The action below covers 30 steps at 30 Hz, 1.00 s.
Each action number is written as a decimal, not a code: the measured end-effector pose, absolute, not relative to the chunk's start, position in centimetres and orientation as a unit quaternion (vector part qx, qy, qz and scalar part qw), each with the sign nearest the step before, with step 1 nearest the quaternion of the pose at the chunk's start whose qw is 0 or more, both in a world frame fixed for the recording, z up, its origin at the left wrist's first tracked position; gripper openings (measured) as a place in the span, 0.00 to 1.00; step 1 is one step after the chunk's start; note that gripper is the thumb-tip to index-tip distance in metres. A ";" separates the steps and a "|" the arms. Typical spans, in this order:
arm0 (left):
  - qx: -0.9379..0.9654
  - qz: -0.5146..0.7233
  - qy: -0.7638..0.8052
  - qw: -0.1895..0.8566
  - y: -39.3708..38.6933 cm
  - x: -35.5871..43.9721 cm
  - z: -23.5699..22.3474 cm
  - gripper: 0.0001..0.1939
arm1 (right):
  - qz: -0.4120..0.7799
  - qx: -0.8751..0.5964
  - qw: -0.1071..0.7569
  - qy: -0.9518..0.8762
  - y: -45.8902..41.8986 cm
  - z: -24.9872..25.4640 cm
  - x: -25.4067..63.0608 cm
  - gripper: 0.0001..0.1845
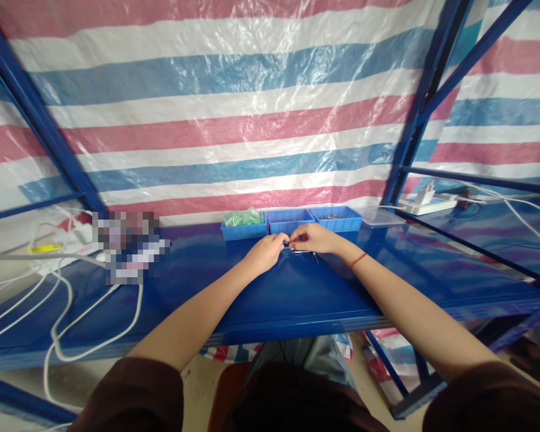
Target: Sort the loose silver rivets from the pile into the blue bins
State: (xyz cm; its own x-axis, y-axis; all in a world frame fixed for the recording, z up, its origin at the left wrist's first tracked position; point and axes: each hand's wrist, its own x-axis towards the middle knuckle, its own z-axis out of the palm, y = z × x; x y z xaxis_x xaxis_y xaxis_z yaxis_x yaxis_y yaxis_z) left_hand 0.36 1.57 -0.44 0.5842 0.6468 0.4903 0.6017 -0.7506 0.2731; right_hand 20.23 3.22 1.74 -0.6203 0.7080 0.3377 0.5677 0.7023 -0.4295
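Observation:
My left hand (268, 252) and my right hand (314, 238) meet over the blue tabletop (256, 300), fingertips almost touching. Both are closed in a pinch around something small and dark or metallic between them, too small to make out. Under my right hand lie thin shiny metal pieces (302, 251), one of them a short rod (315, 258) slanting out towards me. Just behind the hands stand a middle blue bin (290, 217), partly hidden by my right hand, and a right blue bin (337, 223) with small metal parts inside.
A left blue bin (244, 231) holds a green plastic bag (243, 216). To the right lie a clear plastic lid or tray (382, 217) and a white power strip (427, 203). White cables (63, 294) loop over the left side, beside a blurred-out object (130, 246). Blue posts (414, 126) frame the shelf.

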 end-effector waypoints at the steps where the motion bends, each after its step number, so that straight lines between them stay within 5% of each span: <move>1: 0.885 0.307 0.347 0.040 1.6 0.3 -0.4 0.12 | 0.134 -0.350 0.250 -0.893 3.2 1.7 20.0 0.11; 9: 0.791 0.455 0.373 0.168 1.8 0.3 0.3 0.17 | 0.181 -0.349 0.353 -0.849 2.4 2.1 18.6 0.18; 14: 0.745 0.493 0.382 0.238 2.1 0.3 0.2 0.11 | 0.239 -0.342 0.378 -0.827 2.2 2.1 18.4 0.22; 30: 0.729 0.523 0.361 0.253 1.8 0.1 0.7 0.09 | 0.330 -0.361 0.417 -0.766 1.8 2.3 17.9 0.22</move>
